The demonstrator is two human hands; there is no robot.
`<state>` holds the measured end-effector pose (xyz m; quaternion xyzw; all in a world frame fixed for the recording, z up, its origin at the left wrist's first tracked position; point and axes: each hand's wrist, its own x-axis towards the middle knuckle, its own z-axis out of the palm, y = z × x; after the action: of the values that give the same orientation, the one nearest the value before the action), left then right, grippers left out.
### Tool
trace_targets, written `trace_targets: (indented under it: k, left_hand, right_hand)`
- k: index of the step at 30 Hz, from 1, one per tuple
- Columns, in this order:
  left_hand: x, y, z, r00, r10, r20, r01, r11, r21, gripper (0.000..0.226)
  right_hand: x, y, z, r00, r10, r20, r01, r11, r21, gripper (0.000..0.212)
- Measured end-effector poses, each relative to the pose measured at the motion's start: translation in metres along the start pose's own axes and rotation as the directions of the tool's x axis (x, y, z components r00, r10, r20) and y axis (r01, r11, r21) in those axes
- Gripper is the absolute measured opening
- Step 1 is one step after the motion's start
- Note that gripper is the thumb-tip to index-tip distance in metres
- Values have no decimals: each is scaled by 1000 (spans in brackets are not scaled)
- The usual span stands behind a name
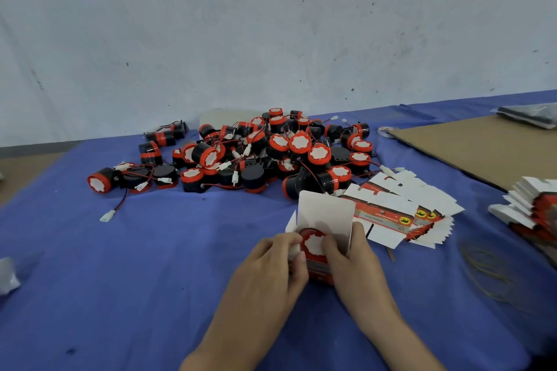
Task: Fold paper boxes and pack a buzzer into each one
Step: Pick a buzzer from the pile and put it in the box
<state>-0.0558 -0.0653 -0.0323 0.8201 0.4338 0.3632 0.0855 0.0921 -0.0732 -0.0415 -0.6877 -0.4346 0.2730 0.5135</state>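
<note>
Here, near the front middle of the blue cloth (150, 265), both hands close round one box (327, 211); its white top flap stands upright and open behind the fingers, and its red printed front shows low down between the two thumbs. The left hand (280, 262) has its fingers curled round the box's left side, with the thumb bent across the front; the right hand (349, 256) grips the right side, with one fingertip curled over the rim. The buzzer (313, 242) sits in the open mouth of the box, red ring and white face turned up; it lies between the two sets of fingertips, which touch its edge on either side; how deep it sits cannot be told.

Beyond the hands a heap of buzzers (271, 153) spreads over the cloth, black bodies and red caps tangled with thin wires and white plugs; just right of the box lies a fanned stack of flat boxes (401, 211); a second stack (530, 211) lies at the right edge, beside a cardboard sheet (470, 144); some rubber bands (488, 271) lie on the cloth, right of the hands.
</note>
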Motion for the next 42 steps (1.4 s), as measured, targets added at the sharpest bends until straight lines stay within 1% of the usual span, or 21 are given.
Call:
trace_targets:
  k: [2, 3, 5, 7, 9, 10, 11, 12, 13, 14, 15, 18, 20, 22, 26, 30, 32, 34, 37, 40, 42]
  left_hand:
    - [2, 3, 2, 997, 21, -73, -17, 999, 50, 37]
    - [4, 4, 3, 993, 19, -113, -16, 999, 32, 37]
    - [8, 9, -1, 990, -43, -134, 25, 991, -131, 34]
    - [12, 16, -3, 993, -85, -75, 53, 932, -359, 26]
    - [15, 18, 0, 997, -62, -52, 33, 898, -439, 26]
    - [16, 15, 1, 997, -40, -59, 13, 918, -395, 26]
    - [17, 11, 1, 996, -6, -92, -19, 963, -270, 26]
    - [19, 5, 1, 987, 41, -155, -55, 995, -88, 24]
    - [23, 0, 0, 972, 121, -203, -99, 988, 117, 16]
    - [26, -4, -2, 966, 188, -177, -139, 957, 254, 9]
    - [29, -6, -3, 968, 220, -118, -169, 926, 339, 13]
    - [31, -13, 0, 957, 268, 107, -286, 831, 477, 26]
    - [29, -15, 2, 962, 225, 153, -271, 835, 478, 23]
    - [28, -17, 2, 972, 195, 129, -233, 867, 441, 22]
    - [26, -18, -2, 959, 254, 128, -283, 881, 380, 3]
    - [21, -19, -5, 968, 231, 100, -251, 921, 297, 29]
    - [20, -14, -5, 973, 229, 22, -226, 936, 271, 33]
    - [19, -9, -4, 972, 234, -23, -218, 934, 282, 29]
    - [16, -2, 1, 973, 230, -3, -215, 915, 341, 25]
    - [16, -3, 2, 979, 199, 46, -202, 904, 376, 40]
    - [14, -4, 2, 974, 213, 73, -224, 890, 398, 42]
  right_hand:
    - [-1, -1, 1, 1000, -8, 0, 8, 1000, -27, 8]
    - [-2, -2, 1, 1000, -11, 3, 11, 999, -35, 8]
    - [-2, -3, 2, 1000, -10, 7, 11, 999, -45, 10]
    - [-2, -4, 2, 1000, -9, 12, 9, 998, -57, 13]
    - [-2, -4, 2, 1000, -11, 16, 12, 998, -54, 14]
    - [-2, -3, 1, 1000, -13, 11, 13, 999, -51, 12]
    - [-1, -2, 1, 1000, -17, 2, 17, 999, -44, 10]
    - [-1, -1, 1, 1000, -19, -6, 19, 999, -33, 9]
    - [-2, 0, 1, 1000, -21, -13, 20, 1000, -20, 7]
    - [-2, -1, 1, 1000, -18, -17, 18, 1000, -7, 6]
    - [-3, -1, 2, 1000, -14, -19, 14, 1000, 7, 6]
    - [-5, -3, 6, 999, 7, -39, -4, 998, 63, 14]
    - [-6, -4, 7, 998, 20, -60, -16, 997, 80, 13]
    - [-5, -6, 7, 997, 31, -73, -24, 996, 88, 10]
    - [-4, -7, 6, 997, 37, -74, -30, 995, 92, 9]
    - [-3, -9, 5, 997, 46, -67, -38, 992, 119, 20]
    - [-3, -10, 5, 994, 79, -75, -66, 985, 161, 24]
    - [-3, -11, 5, 990, 111, -90, -92, 977, 193, 25]
    - [-3, -10, 8, 986, 126, -106, -102, 972, 214, 30]
    - [-2, -9, 8, 987, 129, -96, -104, 969, 224, 25]
    - [-1, -8, 8, 989, 114, -93, -91, 970, 227, 24]
